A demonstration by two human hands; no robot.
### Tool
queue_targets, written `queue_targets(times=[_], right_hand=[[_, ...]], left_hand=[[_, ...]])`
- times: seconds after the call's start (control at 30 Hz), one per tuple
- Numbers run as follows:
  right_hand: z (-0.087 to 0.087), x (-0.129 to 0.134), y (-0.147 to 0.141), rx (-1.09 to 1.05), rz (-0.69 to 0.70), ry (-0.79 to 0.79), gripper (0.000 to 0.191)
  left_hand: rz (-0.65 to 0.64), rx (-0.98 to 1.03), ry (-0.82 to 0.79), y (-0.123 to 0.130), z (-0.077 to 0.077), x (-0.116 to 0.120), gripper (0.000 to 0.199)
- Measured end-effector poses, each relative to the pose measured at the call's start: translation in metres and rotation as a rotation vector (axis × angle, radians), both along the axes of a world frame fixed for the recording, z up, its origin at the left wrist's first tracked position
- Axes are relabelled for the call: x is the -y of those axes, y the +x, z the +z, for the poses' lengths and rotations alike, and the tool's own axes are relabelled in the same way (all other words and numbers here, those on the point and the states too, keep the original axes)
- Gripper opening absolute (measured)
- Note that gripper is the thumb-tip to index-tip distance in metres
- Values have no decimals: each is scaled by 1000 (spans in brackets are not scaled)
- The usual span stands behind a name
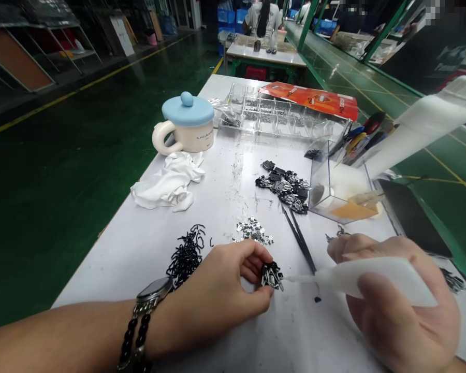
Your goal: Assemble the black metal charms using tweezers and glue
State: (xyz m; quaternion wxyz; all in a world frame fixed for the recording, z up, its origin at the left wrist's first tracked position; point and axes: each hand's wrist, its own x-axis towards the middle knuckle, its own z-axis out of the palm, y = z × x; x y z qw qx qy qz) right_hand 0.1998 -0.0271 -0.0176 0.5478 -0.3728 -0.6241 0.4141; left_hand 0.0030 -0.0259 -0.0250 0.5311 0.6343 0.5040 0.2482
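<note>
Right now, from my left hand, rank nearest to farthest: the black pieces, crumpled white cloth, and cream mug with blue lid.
From your left hand:
1. Black pieces, beside the hand.
2. Crumpled white cloth, farther left on the table.
3. Cream mug with blue lid, beyond the cloth.

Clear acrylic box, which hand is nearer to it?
Right. The right hand sits just in front of the clear acrylic box; the left hand lies farther off, to its lower left.

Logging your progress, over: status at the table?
Left hand pinching black metal part. Right hand holding white applicator, tip beside part. Tweezers nearby, not in the way.
</note>
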Motion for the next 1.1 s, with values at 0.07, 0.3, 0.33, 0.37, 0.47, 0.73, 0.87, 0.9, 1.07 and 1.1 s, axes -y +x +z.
queue_targets(times=[0.07,0.3,0.33,0.37,0.47,0.73,0.87,0.9,1.07,1.1], right_hand=[[0,-1,-1,-9,12,-13,6],[1,-2,1,47,36,0,5],[1,-2,1,59,37,4,5],[1,-2,1,71,41,13,5],[1,-3,0,124,51,36,6],[3,-2,-1,227,16,73,3],[6,-3,-2,250,18,88,4],[6,-3,-2,252,17,93,5],[7,-2,-2,249,16,104,4],[6,-2,-1,245,21,102,4]], left_hand=[[-3,2,-2,0,0,-1,25],[-4,13,-3,-1,-3,0,24],[-6,15,-5,-1,-3,0,24],[-7,17,-7,-1,-3,0,24],[-4,24,-12,0,-4,0,23],[-3,31,-13,-1,-5,1,23],[-3,27,-17,-1,-5,0,24],[-3,28,-17,-1,-4,-1,24],[4,30,-20,0,-4,-1,24],[4,29,-24,0,-4,0,24]])
